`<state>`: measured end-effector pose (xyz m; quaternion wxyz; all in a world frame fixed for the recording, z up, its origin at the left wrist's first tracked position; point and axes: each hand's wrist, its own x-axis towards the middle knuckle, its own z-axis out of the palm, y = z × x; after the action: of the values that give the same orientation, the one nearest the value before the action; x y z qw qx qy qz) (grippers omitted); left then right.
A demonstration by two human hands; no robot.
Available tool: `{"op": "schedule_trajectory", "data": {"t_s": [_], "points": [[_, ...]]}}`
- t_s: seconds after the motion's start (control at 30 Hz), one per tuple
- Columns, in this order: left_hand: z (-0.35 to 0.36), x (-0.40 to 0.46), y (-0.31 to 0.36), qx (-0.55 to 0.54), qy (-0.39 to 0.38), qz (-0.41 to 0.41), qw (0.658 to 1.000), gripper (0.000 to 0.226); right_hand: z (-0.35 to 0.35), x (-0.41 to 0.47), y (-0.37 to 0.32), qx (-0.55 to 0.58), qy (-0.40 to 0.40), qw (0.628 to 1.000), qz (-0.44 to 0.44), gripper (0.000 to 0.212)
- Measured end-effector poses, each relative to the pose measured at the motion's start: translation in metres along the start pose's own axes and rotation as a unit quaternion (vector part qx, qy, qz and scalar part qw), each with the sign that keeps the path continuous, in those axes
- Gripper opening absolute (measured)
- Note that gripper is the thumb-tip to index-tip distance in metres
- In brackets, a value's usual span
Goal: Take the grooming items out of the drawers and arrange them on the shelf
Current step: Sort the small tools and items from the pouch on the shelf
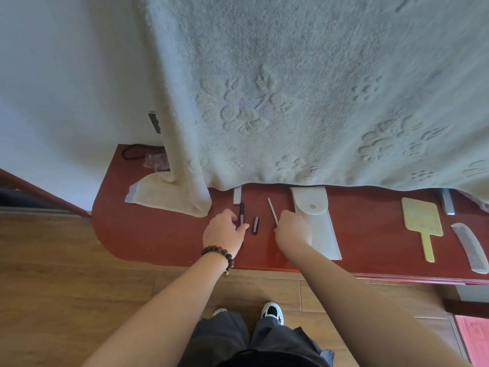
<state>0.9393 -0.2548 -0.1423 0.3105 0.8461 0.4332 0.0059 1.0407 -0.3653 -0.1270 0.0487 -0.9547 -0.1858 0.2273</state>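
While both hands work over the red shelf (164, 250), the left hand (223, 230) has its fingers curled round a slim black pen-like tool (241, 213), lower end in the grip, upper end pointing toward the towel (291, 88). Right hand (292, 229) pinches the lower end of a thin white stick (272, 209); stick lies tilted, top leaning left. Can't tell if either item is lifted off the shelf or resting on it.

Between the hands: a short dark tube (255, 225) lying on the shelf, just beside the left thumb, not touched.

Just right of the right hand: a translucent white pouch (321, 229) with a snap flap, flat on the shelf, partly under the hand's edge. Well to the right: a yellow hand mirror (422, 221), handle toward the person, and a grey comb (469, 247) beside it.

Towel hangs over the back of the shelf and drapes onto it at left. Beaded bracelet (219, 256) on left wrist. Wood floor (53, 274) below.
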Motion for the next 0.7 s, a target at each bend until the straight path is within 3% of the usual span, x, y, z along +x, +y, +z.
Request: {"op": "schedule_trajectory", "data": {"t_s": [0.17,0.3,0.4,0.5,0.7], "points": [[-0.007,-0.007,0.011,-0.071,0.048,0.058,0.995,0.018,-0.005,0.000,0.006,0.059,-0.016,0.998,-0.009,0.009],[-0.011,-0.007,0.025,-0.170,0.044,0.058,0.983,0.016,-0.008,-0.009,0.020,0.255,-0.014,0.966,-0.032,0.006],[-0.014,-0.004,0.036,-0.244,-0.014,0.025,0.969,0.019,-0.017,-0.026,0.024,0.352,0.010,0.934,-0.064,0.006],[-0.016,-0.009,0.052,-0.328,-0.093,-0.013,0.940,0.021,-0.024,-0.041,0.023,0.379,0.013,0.921,-0.085,0.007],[-0.023,-0.017,0.067,-0.379,-0.129,-0.030,0.916,0.009,-0.032,-0.056,0.028,0.455,-0.006,0.887,-0.072,0.012]]}}
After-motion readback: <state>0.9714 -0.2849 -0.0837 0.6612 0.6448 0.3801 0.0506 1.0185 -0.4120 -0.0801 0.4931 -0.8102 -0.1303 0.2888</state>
